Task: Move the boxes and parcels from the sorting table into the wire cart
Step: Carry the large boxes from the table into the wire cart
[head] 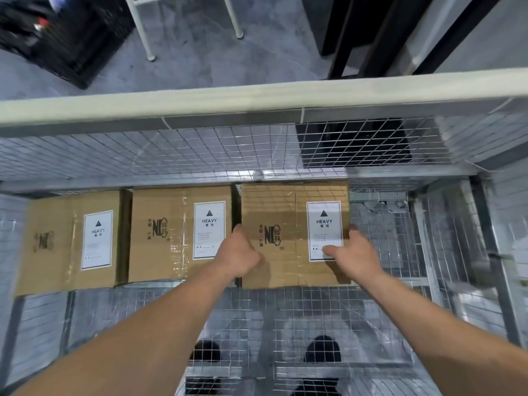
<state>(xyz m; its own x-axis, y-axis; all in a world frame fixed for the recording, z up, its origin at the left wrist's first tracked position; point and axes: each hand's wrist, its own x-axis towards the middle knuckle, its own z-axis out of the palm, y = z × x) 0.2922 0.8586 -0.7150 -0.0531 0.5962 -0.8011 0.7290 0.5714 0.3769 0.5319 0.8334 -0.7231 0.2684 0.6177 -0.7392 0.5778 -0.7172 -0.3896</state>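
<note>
Where bare mesh lies right of it, third box (294, 235) in wire cart (385, 224), beside middle box (180, 232); left hand (238, 257) and right hand (354, 260) gripping its side edges.

Both bare arms reach forward and down, left hand (239, 254) and right hand (353, 257) each with curled grip.

I read "HEAVY" under a warning triangle on white labels on my three boxes: left (68, 241), middle (180, 232), right (294, 235); fine print illegible
</note>
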